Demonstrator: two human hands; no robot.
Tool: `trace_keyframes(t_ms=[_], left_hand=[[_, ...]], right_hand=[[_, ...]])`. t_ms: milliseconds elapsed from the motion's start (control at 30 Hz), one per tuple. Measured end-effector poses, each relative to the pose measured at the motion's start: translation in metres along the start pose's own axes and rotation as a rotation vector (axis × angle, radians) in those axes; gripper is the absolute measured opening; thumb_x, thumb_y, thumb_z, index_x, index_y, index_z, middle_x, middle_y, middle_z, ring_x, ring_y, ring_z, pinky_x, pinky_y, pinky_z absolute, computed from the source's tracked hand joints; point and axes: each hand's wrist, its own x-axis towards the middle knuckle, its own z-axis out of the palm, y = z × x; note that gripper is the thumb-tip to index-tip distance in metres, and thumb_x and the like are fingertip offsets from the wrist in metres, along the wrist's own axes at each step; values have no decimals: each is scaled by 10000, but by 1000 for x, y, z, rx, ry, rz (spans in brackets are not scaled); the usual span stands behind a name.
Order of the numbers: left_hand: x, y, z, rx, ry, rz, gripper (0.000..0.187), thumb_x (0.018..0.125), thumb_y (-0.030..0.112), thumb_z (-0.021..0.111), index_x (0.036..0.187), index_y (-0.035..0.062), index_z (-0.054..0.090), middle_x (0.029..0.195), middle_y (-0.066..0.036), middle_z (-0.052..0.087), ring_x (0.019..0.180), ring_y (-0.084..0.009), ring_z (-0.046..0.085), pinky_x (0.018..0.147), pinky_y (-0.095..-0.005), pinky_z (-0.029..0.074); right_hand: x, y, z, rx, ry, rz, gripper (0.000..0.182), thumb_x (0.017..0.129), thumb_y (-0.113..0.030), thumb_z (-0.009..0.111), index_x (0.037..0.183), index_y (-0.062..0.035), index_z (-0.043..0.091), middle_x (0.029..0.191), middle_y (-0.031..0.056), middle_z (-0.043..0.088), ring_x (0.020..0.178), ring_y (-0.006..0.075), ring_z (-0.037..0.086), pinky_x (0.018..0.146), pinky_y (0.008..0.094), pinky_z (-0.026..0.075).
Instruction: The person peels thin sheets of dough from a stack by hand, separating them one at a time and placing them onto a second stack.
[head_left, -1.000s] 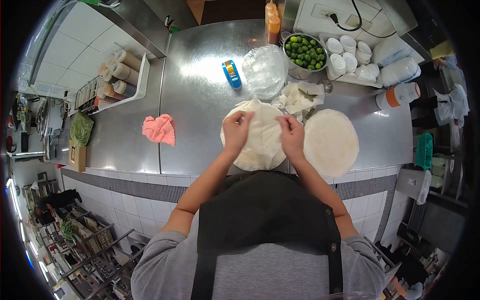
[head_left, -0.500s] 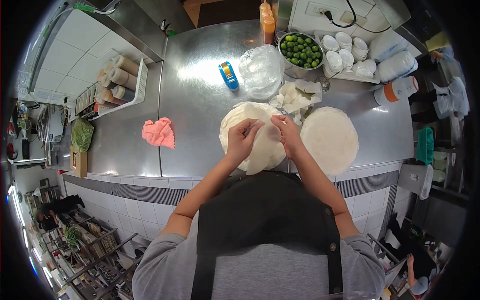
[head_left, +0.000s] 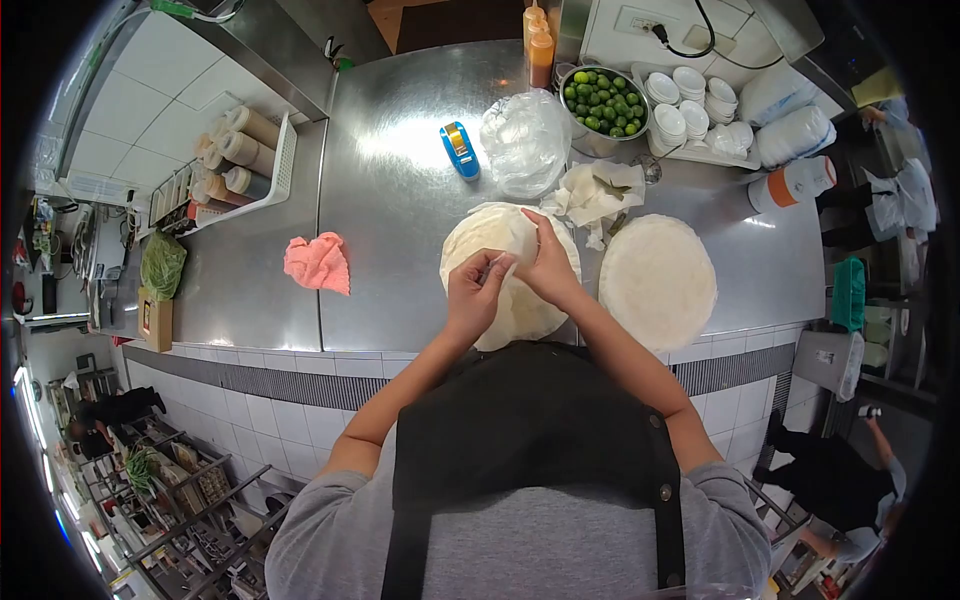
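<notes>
My L hand (head_left: 474, 292) is pinched narrow on a thin wht sheet (head_left: 518, 236). My R hand (head_left: 548, 268) is right beside it, fingers apart and up against the sheet; can't tell if it grips. Sheet's just above the L round stack (head_left: 540, 312), nearest me on the steel counter (head_left: 385, 270). R round stack (head_left: 658, 285) is just to the R; plastic bag (head_left: 525, 145) + blue tape disp. (head_left: 459, 150) sit beyond.

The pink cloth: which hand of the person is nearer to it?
Left. The left hand is to the right of the pink cloth, with a gap between them; the right hand is farther right, beyond the left hand.
</notes>
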Motion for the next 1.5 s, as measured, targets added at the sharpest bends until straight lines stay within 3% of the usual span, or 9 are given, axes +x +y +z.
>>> trace_keyframes(t_ms=[233,367,433,467,567,733,967,1200,1500], left_hand=[[4,-14,-16,20,164,-70,233,1013,210,621,961,-1,707,925,-20,679,791,-66,564,722,-224,450],[16,-20,-7,-170,-47,-16,308,1026,296,592,1093,8,681,1116,-71,658,937,-122,606,829,-289,487],[24,5,-1,-901,-226,-660,426,1034,381,556,1255,20,604,1193,-84,638,1090,-176,611,974,-349,480],[28,0,7,-883,-137,-670,458,1011,371,591,1297,15,563,1215,-110,644,1083,-188,635,959,-366,508],[41,-7,19,-496,-206,-497,461,934,301,721,1252,-5,587,1146,-118,674,973,-160,670,839,-328,547],[48,31,29,-418,-235,-371,336,866,208,796,1090,7,646,927,-40,700,819,-111,671,725,-283,548],[51,28,13,-332,-40,-345,211,869,141,774,751,88,607,783,-17,680,672,-34,593,593,-217,468],[42,24,25,-435,159,-231,203,868,108,758,745,62,602,735,3,637,695,-54,603,616,-226,483],[38,23,30,-338,-46,-98,346,845,-14,750,1172,-3,641,916,-12,622,815,-86,626,724,-243,539]], right_hand=[[0,-4,-34,335,235,141,93,869,7,508,907,-26,586,717,-40,509,612,15,394,543,228,328],[-7,-34,-31,150,256,-39,93,933,-19,509,905,-19,598,744,-52,536,653,9,431,588,209,357],[-9,-42,-28,111,247,-123,81,957,-53,530,924,-19,595,736,-62,531,659,8,420,591,204,344],[-12,-47,-29,111,243,-123,81,957,-53,530,924,-19,595,736,-62,531,659,8,420,591,204,344],[-18,-68,-33,-19,236,-129,89,976,-70,540,935,-13,594,730,-35,554,658,27,457,596,222,378],[-22,-97,-50,-366,248,-358,92,975,-129,595,1004,-42,582,790,180,647,659,343,641,578,386,462],[8,-57,-70,-286,575,-198,129,1008,-142,572,954,-27,593,703,147,623,573,244,530,577,342,431],[-10,-63,-46,-285,290,-197,357,952,-301,674,1167,-32,577,788,115,621,695,125,564,660,290,462],[2,-77,-63,-109,-38,103,303,856,-277,772,972,-22,655,906,57,629,774,114,565,707,285,465]])
